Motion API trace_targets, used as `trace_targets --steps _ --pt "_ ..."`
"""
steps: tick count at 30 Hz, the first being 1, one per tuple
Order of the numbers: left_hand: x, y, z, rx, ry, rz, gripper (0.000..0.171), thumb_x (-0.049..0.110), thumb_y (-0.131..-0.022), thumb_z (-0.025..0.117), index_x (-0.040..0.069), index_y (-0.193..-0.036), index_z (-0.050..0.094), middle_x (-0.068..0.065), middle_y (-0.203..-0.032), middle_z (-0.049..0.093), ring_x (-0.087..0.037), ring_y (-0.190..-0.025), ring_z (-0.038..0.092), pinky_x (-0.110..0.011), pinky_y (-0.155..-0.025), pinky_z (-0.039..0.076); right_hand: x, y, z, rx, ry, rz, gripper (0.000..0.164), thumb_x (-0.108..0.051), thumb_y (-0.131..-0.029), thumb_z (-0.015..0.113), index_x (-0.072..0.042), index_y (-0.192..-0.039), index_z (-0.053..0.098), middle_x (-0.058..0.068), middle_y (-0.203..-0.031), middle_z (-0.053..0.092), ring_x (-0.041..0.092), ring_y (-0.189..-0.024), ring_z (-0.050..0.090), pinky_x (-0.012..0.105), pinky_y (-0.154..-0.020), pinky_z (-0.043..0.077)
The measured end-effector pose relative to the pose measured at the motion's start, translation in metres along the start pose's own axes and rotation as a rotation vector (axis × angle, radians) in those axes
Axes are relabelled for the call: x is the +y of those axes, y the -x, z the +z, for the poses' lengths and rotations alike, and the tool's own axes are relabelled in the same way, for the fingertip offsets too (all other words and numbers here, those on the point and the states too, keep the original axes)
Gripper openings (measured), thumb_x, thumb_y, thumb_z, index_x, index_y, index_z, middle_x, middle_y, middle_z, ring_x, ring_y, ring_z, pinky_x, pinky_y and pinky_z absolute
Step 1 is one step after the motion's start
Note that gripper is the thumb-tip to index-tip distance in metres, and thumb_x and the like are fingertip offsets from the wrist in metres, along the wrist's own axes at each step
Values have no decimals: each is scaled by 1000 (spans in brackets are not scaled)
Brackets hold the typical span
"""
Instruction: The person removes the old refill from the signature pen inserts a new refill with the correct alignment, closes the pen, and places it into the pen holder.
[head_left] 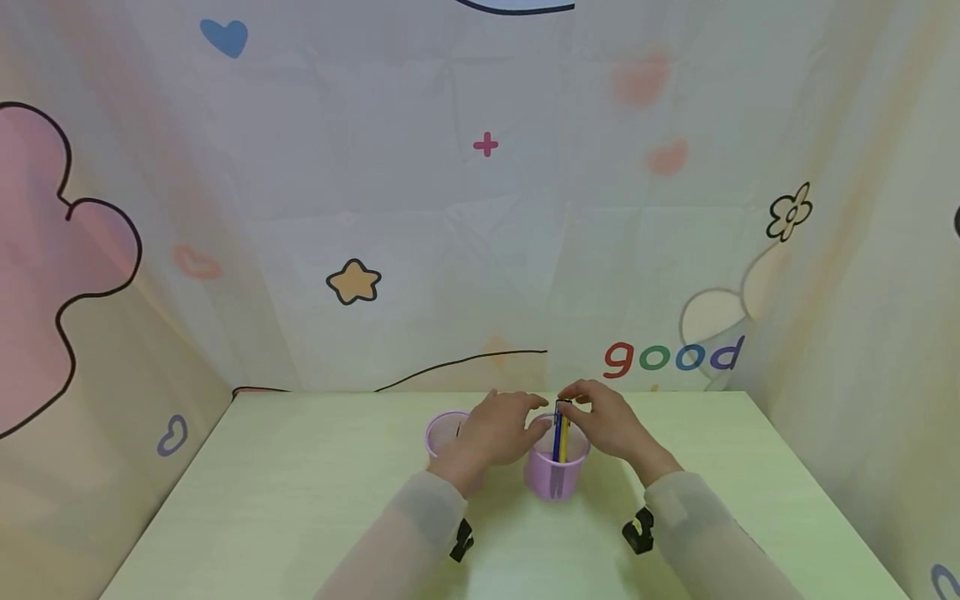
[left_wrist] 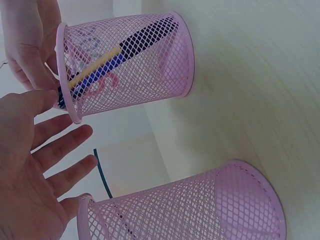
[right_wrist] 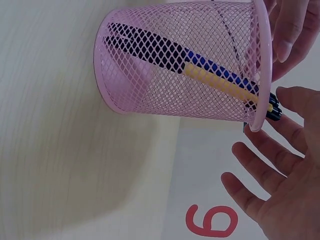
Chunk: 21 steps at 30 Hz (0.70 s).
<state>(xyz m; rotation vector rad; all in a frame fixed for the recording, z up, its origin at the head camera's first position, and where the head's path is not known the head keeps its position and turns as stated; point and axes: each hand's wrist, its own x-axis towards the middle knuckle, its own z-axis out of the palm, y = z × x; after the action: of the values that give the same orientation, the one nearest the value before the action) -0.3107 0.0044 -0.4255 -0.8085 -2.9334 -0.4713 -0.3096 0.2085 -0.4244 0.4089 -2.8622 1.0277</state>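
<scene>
Two pens, a blue pen (head_left: pixel 557 435) and a yellow pen (head_left: pixel 565 442), lean inside the right-hand pink mesh pen holder (head_left: pixel 552 483), dark ends just above its far rim. My right hand (head_left: pixel 609 423) pinches those upper ends between thumb and forefinger; its other fingers spread in the right wrist view. My left hand (head_left: pixel 501 425) hangs between the two holders with fingers apart, holding nothing. In the left wrist view its thumb lies right at the right holder's rim, and its little finger is by the rim of a second pink mesh pen holder (left_wrist: pixel 170 210).
Both holders stand upright on a pale wood-grain table (head_left: pixel 300 500). Behind it hangs a printed cloth backdrop (head_left: pixel 420 208), with more cloth at both sides. Black wrist straps (head_left: pixel 640 531) show under the sleeves.
</scene>
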Motion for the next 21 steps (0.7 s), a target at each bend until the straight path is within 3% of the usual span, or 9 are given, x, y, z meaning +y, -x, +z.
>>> trace_targets --steps 21 --pt "3 -4 5 7 19 8 41 40 -107 54 20 -141 64 2 -139 69 -19 -133 62 -57 -121 36 -5 -6 5 23 25 34 19 -26 -104 62 -11 -112 70 15 -127 66 38 -121 61 61 -102 50"
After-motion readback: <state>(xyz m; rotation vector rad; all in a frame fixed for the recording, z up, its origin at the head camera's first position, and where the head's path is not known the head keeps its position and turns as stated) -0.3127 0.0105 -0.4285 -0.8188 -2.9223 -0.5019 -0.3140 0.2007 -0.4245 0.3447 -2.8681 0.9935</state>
